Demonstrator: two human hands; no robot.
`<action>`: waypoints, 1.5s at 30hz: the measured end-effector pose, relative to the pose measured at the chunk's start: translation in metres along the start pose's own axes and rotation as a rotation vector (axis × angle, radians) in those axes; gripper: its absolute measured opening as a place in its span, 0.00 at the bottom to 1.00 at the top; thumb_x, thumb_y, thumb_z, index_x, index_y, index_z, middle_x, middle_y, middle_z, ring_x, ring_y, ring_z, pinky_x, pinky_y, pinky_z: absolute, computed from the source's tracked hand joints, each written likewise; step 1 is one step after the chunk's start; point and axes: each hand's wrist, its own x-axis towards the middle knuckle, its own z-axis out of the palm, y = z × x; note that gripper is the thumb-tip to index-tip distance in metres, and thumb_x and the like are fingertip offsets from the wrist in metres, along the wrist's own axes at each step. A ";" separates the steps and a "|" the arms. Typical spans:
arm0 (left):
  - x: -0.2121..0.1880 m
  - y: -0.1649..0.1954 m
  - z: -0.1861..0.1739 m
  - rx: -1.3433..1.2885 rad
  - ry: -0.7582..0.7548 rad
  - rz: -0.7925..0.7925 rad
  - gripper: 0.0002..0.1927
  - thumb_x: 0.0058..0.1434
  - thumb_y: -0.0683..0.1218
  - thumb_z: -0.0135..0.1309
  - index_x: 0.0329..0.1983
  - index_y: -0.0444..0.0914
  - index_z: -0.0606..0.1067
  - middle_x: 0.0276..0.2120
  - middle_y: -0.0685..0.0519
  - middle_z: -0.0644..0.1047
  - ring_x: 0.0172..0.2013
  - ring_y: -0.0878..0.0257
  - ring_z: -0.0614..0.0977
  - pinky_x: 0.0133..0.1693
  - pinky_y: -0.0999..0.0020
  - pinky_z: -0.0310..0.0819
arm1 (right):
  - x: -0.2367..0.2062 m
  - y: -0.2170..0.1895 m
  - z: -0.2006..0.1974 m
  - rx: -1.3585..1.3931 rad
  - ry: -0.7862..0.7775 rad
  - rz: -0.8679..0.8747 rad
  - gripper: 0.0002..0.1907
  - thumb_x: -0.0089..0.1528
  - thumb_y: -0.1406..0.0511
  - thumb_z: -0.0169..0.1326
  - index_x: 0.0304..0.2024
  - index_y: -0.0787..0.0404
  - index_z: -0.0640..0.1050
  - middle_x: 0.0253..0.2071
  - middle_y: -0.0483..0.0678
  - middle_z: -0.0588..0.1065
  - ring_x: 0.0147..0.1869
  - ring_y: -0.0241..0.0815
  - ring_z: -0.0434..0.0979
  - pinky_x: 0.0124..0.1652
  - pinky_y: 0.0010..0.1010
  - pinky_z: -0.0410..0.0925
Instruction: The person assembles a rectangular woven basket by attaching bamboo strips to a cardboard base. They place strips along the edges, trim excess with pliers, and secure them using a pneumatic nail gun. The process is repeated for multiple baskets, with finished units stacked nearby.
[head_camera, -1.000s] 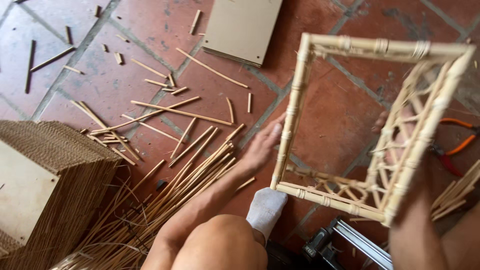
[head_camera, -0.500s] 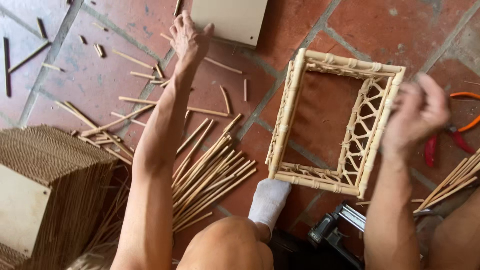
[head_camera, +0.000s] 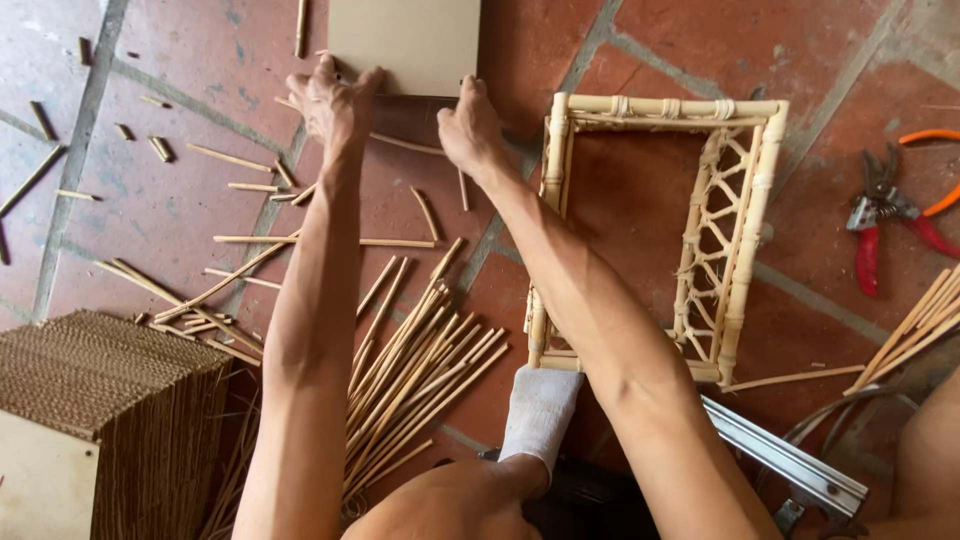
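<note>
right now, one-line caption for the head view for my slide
Both hands, left hand and right hand, reach to a flat tan board on the tile floor, beside a rattan frame.
</note>
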 end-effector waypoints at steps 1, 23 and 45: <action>-0.001 -0.004 -0.002 -0.016 0.046 0.080 0.26 0.47 0.59 0.75 0.42 0.39 0.82 0.47 0.36 0.71 0.43 0.45 0.73 0.44 0.49 0.73 | -0.003 0.002 0.000 -0.073 0.027 -0.025 0.29 0.64 0.69 0.48 0.65 0.78 0.58 0.61 0.70 0.65 0.55 0.57 0.76 0.52 0.39 0.76; -0.286 -0.041 -0.052 -1.001 -0.872 -0.095 0.27 0.61 0.34 0.55 0.65 0.35 0.70 0.41 0.51 0.83 0.41 0.62 0.85 0.45 0.67 0.85 | -0.324 0.176 -0.166 0.234 0.498 0.029 0.21 0.65 0.68 0.60 0.59 0.73 0.76 0.40 0.51 0.80 0.36 0.33 0.76 0.34 0.23 0.71; -0.300 -0.020 -0.003 -0.456 -0.515 0.265 0.22 0.61 0.47 0.61 0.57 0.35 0.78 0.34 0.49 0.77 0.35 0.57 0.80 0.41 0.62 0.78 | -0.307 0.233 -0.184 -0.120 0.542 -0.120 0.25 0.68 0.70 0.60 0.66 0.69 0.73 0.52 0.51 0.75 0.51 0.40 0.74 0.50 0.29 0.70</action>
